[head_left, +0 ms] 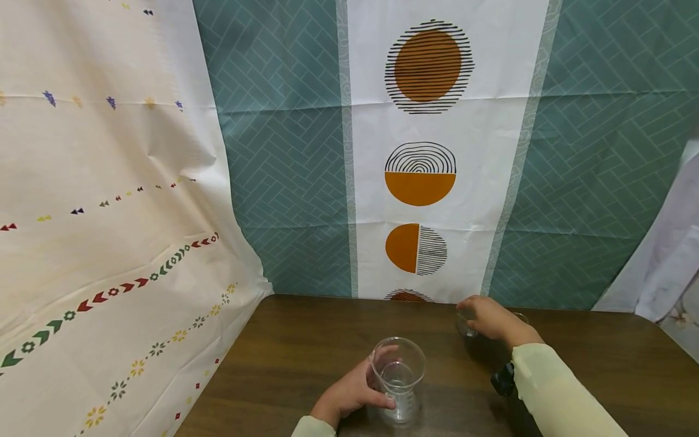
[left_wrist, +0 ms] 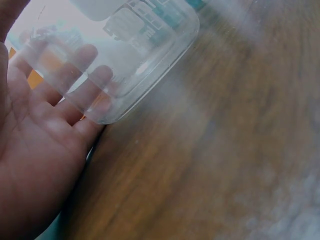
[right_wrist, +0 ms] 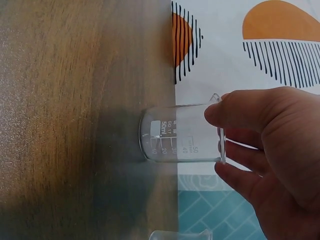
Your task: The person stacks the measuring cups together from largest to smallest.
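Observation:
My left hand [head_left: 355, 388] holds a clear glass beaker [head_left: 412, 408] near the front of the table, thumb on the near side and fingers round the far side. In the left wrist view white print shows on this beaker [left_wrist: 150, 75], and the fingers show through its wall. A second rounded outline appears inside it; whether that is another beaker I cannot tell. At the table's back, my right hand [head_left: 494, 318] grips a small beaker by its rim, from above. The right wrist view shows this small beaker [right_wrist: 167, 135] marked 50 ml, upright, with nothing visible inside.
Another glass vessel [right_wrist: 180, 235] stands beside the small beaker, mostly cut off in the right wrist view and partly behind my right hand in the head view. The brown wooden table [head_left: 306, 340] meets a patterned cloth [head_left: 278, 182] at its back edge. A pale cloth [head_left: 109, 243] hangs at the left.

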### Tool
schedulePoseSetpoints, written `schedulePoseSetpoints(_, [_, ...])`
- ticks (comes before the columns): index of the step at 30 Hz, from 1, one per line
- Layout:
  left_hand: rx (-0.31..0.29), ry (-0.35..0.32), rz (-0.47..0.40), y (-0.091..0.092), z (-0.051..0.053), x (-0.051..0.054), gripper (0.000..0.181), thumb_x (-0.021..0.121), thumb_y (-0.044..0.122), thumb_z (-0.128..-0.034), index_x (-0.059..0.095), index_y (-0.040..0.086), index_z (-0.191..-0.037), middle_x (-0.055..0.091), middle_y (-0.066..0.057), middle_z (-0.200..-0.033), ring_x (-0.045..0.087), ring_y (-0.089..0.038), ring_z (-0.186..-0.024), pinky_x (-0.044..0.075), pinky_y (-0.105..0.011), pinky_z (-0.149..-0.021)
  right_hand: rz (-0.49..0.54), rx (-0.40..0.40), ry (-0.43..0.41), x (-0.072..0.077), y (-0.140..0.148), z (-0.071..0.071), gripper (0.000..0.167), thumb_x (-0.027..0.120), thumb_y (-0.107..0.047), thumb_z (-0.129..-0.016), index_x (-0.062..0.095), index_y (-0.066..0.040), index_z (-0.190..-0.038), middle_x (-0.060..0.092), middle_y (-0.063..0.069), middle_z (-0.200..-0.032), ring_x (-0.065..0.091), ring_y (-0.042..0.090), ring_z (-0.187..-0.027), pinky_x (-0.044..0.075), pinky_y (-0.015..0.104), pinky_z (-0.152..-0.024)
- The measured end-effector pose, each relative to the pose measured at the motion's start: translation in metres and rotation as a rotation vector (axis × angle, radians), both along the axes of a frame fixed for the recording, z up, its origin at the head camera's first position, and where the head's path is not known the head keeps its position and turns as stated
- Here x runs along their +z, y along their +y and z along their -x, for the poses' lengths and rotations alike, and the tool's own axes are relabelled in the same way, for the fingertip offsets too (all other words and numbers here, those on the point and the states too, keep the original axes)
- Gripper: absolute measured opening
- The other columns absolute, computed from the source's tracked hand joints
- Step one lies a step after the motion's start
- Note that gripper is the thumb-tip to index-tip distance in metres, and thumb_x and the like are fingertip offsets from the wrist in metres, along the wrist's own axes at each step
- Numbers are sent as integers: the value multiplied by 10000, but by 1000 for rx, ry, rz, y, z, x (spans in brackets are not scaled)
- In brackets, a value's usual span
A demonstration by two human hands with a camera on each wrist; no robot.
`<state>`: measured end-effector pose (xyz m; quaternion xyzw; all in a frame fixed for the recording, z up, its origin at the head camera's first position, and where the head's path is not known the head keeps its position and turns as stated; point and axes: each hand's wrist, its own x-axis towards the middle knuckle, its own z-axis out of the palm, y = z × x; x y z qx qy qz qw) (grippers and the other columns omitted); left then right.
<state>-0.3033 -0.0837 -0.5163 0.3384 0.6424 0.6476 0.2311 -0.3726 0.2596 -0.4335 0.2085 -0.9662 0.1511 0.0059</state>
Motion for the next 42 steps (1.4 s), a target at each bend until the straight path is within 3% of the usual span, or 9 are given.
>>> schedulePoseSetpoints(14, [-10, 4, -17, 5, -2, 1, 879, 808, 46, -753, 337, 260, -1464, 441, -166, -1468, 524, -170, -1256, 443, -218, -990, -18, -65, -60, 5, 4, -2, 360, 672, -40, -833, 640, 12, -1187, 649, 216, -1189, 584, 412, -1127, 463, 566, -934])
schedulePoseSetpoints(20, [-12, 18, -13, 6, -2, 0, 885, 814, 80, -757, 323, 244, -1474, 437, -122, -1479, 495, -135, -1291, 429, -216, -1007, -5, -39, -27, 9, 4, -6, 341, 668, -57, -840, 653, -10, -1178, 652, 200, -1189, 587, 400, -1127, 476, 538, -922])
schedulePoseSetpoints(30, [-33, 12, -41, 1, -1, -1, 938, 813, 115, -771, 238, 133, -1512, 338, -226, -1526, 444, -80, -1337, 415, -207, -1022, -6, -20, 4, 21, -3, -10, 340, 671, -83, -858, 651, -28, -1193, 655, 170, -1193, 584, 388, -1140, 474, 535, -941])
schedulePoseSetpoints(42, [-25, 22, -38, 1, -1, 0, 881, 816, 117, -769, 308, 224, -1481, 405, -143, -1503, 464, -126, -1324, 424, -223, -1018, -36, 20, 72, 45, -16, -24, 340, 675, -115, -873, 645, -42, -1204, 650, 144, -1197, 594, 361, -1125, 484, 518, -928])
